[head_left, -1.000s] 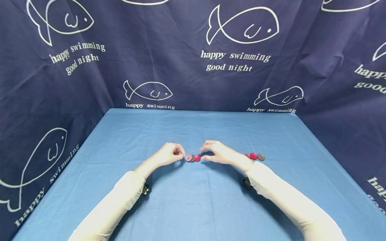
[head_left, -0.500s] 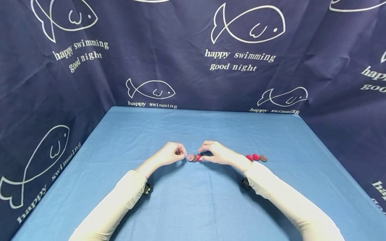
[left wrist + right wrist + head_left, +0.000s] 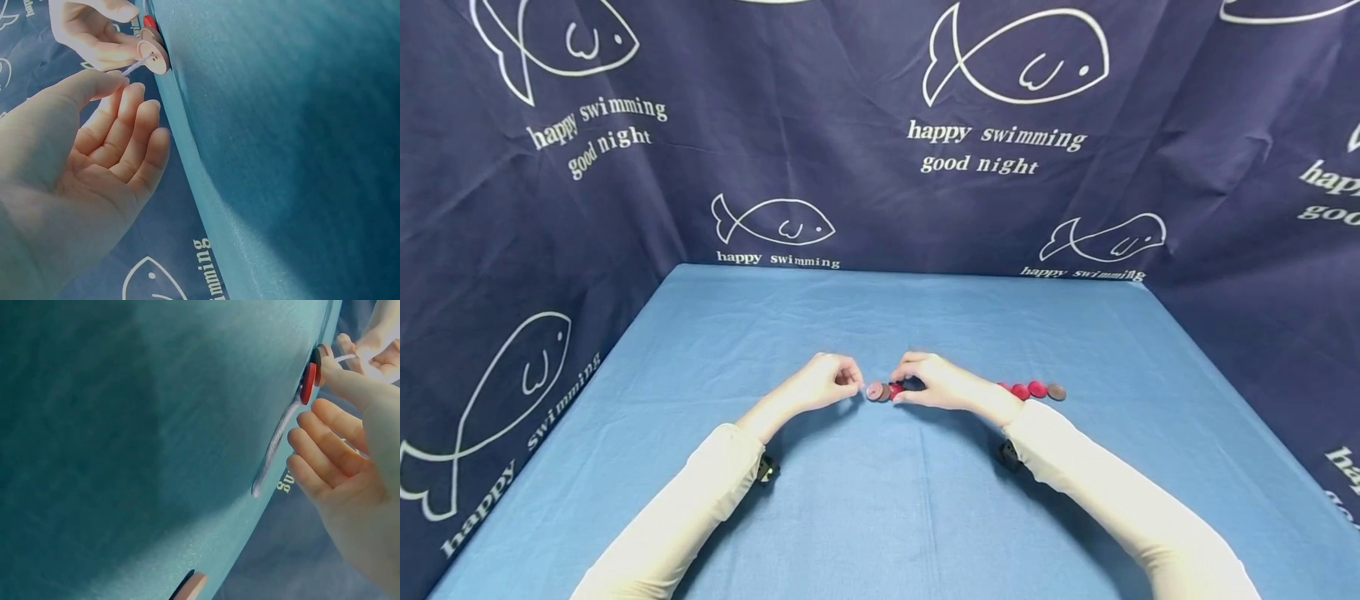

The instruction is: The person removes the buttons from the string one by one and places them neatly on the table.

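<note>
Pinched between the thumb and fingertips of my left hand (image 3: 100,144) is the end of a thin pale cord (image 3: 132,67). It runs through a pinkish-brown button (image 3: 154,57) that has holes. Behind that sit a darker brown button (image 3: 884,392) and a red button (image 3: 309,383) in a row. My right hand (image 3: 936,382) has its thumb and a finger around the red button in the head view. Its thumb lies against the brown buttons in the right wrist view, and its other fingers curve loosely below. Beyond the red button, the cord trails over the cloth.
Several more buttons, red (image 3: 1037,389) and brown (image 3: 1056,392), lie in a row right of my right wrist, which partly hides it. Blue cloth (image 3: 925,317) covers the table. A dark blue curtain (image 3: 865,150) with fish drawings hangs behind and at both sides.
My right thumb and finger have closed in on the red button from just right of it. The left hand keeps its pinch. The whole head view has shifted slightly.
</note>
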`<state>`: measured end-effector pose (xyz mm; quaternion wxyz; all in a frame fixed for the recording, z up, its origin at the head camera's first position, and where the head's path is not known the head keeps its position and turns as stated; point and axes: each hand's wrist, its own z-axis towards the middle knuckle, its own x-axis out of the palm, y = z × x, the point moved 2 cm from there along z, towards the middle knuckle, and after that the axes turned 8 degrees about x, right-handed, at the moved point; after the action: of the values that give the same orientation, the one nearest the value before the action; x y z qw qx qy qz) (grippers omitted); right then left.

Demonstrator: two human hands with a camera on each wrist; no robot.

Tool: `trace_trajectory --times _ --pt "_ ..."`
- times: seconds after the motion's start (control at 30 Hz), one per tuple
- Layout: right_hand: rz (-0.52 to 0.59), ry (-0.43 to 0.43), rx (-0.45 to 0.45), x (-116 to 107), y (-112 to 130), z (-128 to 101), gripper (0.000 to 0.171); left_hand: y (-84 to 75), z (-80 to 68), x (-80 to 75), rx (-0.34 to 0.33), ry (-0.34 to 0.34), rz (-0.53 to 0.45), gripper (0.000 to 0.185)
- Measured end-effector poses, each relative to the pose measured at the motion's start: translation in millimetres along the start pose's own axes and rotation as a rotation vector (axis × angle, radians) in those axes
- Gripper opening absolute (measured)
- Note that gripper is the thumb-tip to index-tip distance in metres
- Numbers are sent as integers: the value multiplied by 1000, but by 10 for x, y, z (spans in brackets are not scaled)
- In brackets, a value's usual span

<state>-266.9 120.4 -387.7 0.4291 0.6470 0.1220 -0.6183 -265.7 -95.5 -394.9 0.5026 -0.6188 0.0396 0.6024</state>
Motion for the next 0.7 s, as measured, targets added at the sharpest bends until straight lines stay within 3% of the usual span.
trace_trajectory --times 0.7 --pt "-46 24 -1 59 36 8 27 -31 0 6 -14 7 -10 4"
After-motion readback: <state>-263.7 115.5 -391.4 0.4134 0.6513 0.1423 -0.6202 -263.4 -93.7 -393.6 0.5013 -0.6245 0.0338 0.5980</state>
